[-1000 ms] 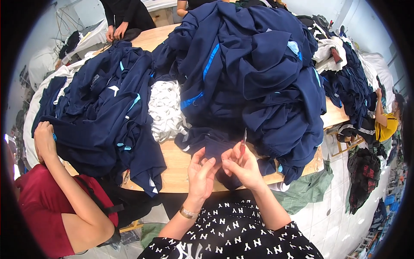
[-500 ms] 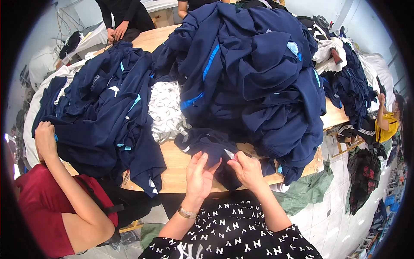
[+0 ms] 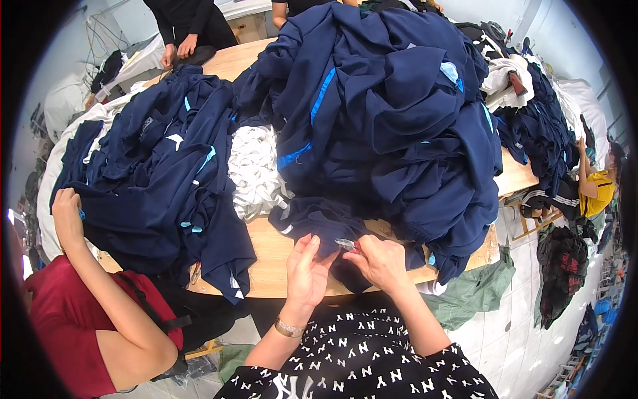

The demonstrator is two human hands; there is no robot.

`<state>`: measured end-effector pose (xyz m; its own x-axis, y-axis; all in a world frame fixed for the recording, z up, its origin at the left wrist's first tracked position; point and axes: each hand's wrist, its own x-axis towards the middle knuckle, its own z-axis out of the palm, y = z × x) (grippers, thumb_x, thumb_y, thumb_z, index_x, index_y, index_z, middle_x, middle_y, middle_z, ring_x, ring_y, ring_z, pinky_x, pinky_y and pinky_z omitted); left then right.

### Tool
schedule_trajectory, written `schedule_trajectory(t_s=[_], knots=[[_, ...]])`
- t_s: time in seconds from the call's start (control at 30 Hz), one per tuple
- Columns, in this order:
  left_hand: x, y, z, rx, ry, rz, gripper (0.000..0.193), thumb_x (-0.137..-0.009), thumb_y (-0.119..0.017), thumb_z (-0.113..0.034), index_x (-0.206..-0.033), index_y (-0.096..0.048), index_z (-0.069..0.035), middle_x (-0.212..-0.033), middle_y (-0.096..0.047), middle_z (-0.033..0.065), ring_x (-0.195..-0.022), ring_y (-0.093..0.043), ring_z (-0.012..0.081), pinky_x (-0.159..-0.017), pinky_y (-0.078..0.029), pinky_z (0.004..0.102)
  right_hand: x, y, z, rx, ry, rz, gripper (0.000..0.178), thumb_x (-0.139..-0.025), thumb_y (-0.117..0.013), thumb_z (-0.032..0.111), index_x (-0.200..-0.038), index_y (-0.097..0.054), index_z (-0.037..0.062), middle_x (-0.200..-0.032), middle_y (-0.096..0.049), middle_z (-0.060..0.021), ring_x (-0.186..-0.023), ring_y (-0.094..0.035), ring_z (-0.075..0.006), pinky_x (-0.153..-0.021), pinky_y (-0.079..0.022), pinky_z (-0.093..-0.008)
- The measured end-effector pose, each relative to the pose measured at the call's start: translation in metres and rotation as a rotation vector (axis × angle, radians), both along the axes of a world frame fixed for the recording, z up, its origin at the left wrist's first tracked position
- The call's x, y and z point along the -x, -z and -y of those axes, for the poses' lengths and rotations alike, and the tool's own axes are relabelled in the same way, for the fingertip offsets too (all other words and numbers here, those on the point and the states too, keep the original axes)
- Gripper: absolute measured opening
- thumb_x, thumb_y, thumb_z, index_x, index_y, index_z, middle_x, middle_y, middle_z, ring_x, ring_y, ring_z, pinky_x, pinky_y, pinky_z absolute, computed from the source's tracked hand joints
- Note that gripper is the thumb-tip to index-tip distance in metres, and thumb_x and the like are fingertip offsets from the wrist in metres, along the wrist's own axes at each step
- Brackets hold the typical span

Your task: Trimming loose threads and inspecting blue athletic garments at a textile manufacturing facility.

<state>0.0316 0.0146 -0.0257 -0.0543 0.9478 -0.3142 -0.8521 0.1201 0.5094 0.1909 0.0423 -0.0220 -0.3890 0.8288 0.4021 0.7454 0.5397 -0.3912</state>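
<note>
A navy blue garment [image 3: 322,218] lies bunched at the table's front edge. My left hand [image 3: 306,274] pinches part of it between thumb and fingers. Small thread snips [image 3: 347,245] with metal blades and a bit of red at the handle are gripped in my right hand [image 3: 383,263]. Their blades point left, over the dark cloth and close to my left fingertips. Whether the tips touch the cloth or a thread cannot be made out.
A large heap of navy garments [image 3: 399,126] rises behind my hands. White fabric strips [image 3: 254,173] sit left of it, beside another navy pile [image 3: 153,173]. At left, a person in a red top [image 3: 73,326] holds navy cloth. The wooden table [image 3: 272,256] ends near my waist.
The snips in my right hand have turned so their blades show more fully and point left. My left hand has barely moved. The far-left co-worker's hands have separated slightly.
</note>
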Motion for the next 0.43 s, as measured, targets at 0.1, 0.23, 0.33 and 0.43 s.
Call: schedule_trajectory(t_s=[0.1,0.23,0.33,0.43], knots=[[0.000,-0.001,0.000,-0.011,-0.006,-0.023,0.013,-0.091,-0.052,-0.010,-0.103,-0.051,-0.006,-0.103,-0.060,0.0081,-0.097,-0.058,0.0181,-0.087,-0.049,0.0371,-0.002,-0.002,-0.001,-0.001,-0.021,0.019,0.037,-0.079,-0.063,0.041,-0.071,-0.046,0.0088,-0.060,-0.050,-0.0047,-0.049,-0.054,-0.0231,-0.044,-0.041,-0.0316],[-0.001,-0.003,0.001,-0.016,-0.025,-0.057,0.013,-0.091,-0.052,-0.009,-0.104,-0.050,-0.006,-0.102,-0.060,0.0084,-0.095,-0.059,0.0178,-0.085,-0.050,0.0355,-0.003,-0.008,-0.002,-0.028,-0.059,0.031,0.037,-0.078,-0.064,0.041,-0.071,-0.046,0.0097,-0.059,-0.050,-0.0038,-0.049,-0.054,-0.0218,-0.045,-0.041,-0.0312],[-0.002,-0.001,0.002,-0.036,-0.013,-0.067,0.013,-0.091,-0.052,-0.009,-0.104,-0.049,-0.006,-0.101,-0.060,0.0085,-0.094,-0.059,0.0179,-0.085,-0.050,0.0346,-0.004,-0.011,-0.003,-0.021,-0.069,0.033,0.036,-0.078,-0.064,0.041,-0.071,-0.046,0.0098,-0.059,-0.049,-0.0034,-0.050,-0.055,-0.0214,-0.045,-0.041,-0.0308],[-0.001,-0.001,0.001,-0.042,-0.003,-0.075,0.015,-0.092,-0.052,-0.009,-0.105,-0.049,-0.006,-0.102,-0.060,0.0085,-0.095,-0.059,0.0182,-0.085,-0.050,0.0350,-0.005,-0.011,-0.004,-0.017,-0.084,0.056,0.035,-0.078,-0.064,0.040,-0.073,-0.047,0.0101,-0.060,-0.050,-0.0034,-0.050,-0.055,-0.0214,-0.046,-0.041,-0.0309]])
